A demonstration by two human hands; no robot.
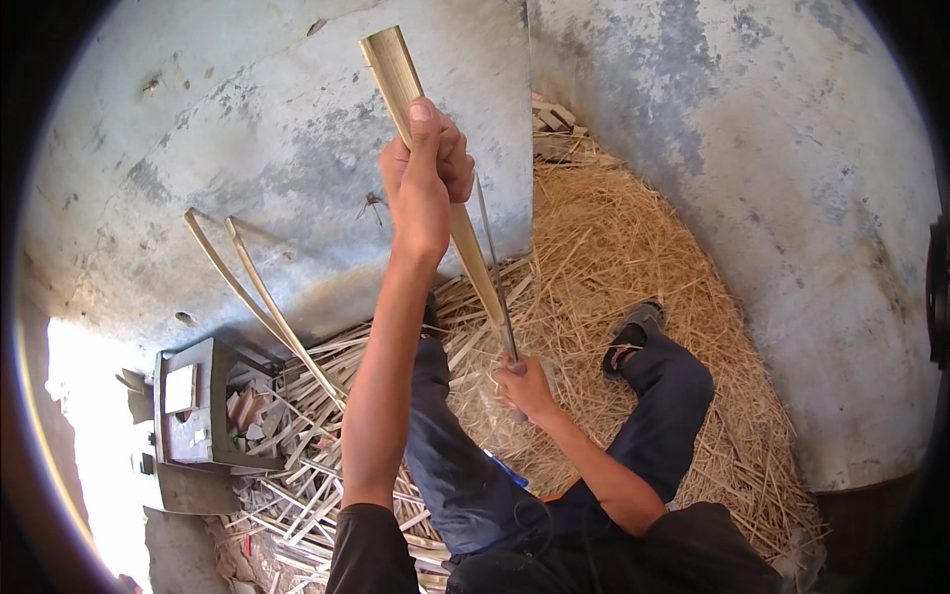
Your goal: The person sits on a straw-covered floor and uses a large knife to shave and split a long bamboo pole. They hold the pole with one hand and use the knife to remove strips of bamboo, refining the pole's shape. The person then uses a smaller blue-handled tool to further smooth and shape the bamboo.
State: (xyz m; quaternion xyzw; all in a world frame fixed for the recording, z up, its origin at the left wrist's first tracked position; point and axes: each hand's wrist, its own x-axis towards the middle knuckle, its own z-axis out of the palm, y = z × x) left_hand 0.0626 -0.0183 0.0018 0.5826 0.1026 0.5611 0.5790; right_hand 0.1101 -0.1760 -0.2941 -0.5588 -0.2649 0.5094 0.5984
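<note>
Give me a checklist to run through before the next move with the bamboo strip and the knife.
1. Left hand closed around the bamboo strip, below its upper end: ok.
2. Right hand closed on the handle of the knife: ok.
3. Blade pointing away from the legs: ok; it slants upward from the right hand.
4. Left fingers well clear of the blade: not ok; the tip appears close beside them.
5. Blade touching the strip: cannot tell; they overlap or nearly meet near the strip's lower end.
6. Hands protected: not ok; both are bare.
</note>
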